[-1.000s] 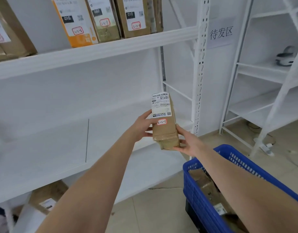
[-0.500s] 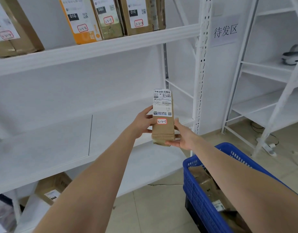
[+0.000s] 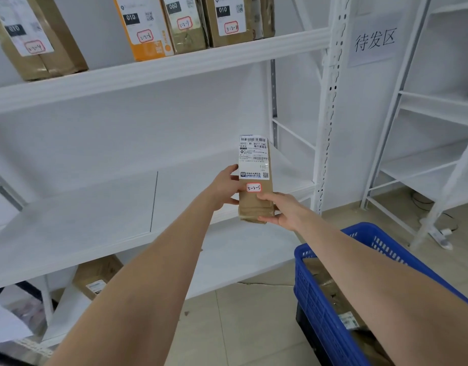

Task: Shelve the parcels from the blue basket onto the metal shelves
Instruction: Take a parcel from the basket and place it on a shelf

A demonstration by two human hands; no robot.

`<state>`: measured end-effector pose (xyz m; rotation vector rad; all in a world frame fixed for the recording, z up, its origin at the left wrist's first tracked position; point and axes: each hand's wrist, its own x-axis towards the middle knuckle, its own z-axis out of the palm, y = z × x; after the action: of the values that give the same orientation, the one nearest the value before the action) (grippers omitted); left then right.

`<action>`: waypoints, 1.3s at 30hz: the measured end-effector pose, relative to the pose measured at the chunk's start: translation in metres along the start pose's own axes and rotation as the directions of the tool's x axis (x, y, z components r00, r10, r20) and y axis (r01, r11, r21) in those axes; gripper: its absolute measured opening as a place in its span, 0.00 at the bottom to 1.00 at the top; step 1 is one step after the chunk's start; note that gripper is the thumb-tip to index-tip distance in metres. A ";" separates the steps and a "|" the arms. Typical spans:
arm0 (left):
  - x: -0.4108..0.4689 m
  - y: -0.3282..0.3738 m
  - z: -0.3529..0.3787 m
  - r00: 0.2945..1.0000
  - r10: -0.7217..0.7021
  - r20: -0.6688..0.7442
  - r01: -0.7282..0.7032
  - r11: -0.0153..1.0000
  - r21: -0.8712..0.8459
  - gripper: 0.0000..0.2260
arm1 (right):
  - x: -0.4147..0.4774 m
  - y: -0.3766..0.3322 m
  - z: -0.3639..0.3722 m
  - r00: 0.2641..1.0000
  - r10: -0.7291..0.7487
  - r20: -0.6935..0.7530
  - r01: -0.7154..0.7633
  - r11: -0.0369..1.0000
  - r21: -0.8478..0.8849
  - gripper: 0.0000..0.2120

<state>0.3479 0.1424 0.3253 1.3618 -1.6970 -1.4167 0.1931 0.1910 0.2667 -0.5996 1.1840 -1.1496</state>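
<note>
I hold a narrow brown parcel (image 3: pixel 254 180) upright in front of the middle white shelf (image 3: pixel 100 215). It carries a white shipping label and a red-edged sticker. My left hand (image 3: pixel 226 188) grips its left side. My right hand (image 3: pixel 279 210) grips its lower right corner, thumb on the front and fingers under the base. The blue basket (image 3: pixel 330 307) stands at the lower right with more brown parcels (image 3: pixel 333 289) inside, partly hidden by my right forearm.
Several labelled parcels (image 3: pixel 185 22) stand in a row on the upper shelf (image 3: pixel 158 70). A cardboard box (image 3: pixel 96 278) sits under the lowest shelf. A perforated white upright (image 3: pixel 329 107) bounds the rack on the right; a second white rack (image 3: pixel 428 143) stands beyond it.
Both hands have lifted the parcel a little and straightened it upright. My right thumb has come round onto its front. The view has tilted so that the upper shelf sits lower in frame.
</note>
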 end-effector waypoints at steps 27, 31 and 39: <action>-0.079 0.114 -0.157 0.831 0.418 -0.367 -0.275 0.882 0.383 0.37 | -0.024 -0.062 0.162 0.912 -0.299 0.279 0.307 0.952 0.017 0.29; -0.109 0.134 -0.206 0.762 0.517 -0.390 -0.334 0.830 0.447 0.37 | -0.040 -0.075 0.216 0.881 -0.373 0.291 0.378 0.925 0.039 0.27; -0.159 0.138 -0.295 0.705 0.588 -0.396 -0.361 0.778 0.513 0.38 | -0.072 -0.073 0.314 0.836 -0.473 0.276 0.478 0.877 0.054 0.26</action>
<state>0.6103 0.1647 0.5738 1.2107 -1.8052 -0.3286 0.4610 0.1722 0.4596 -1.0791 0.8149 -1.4143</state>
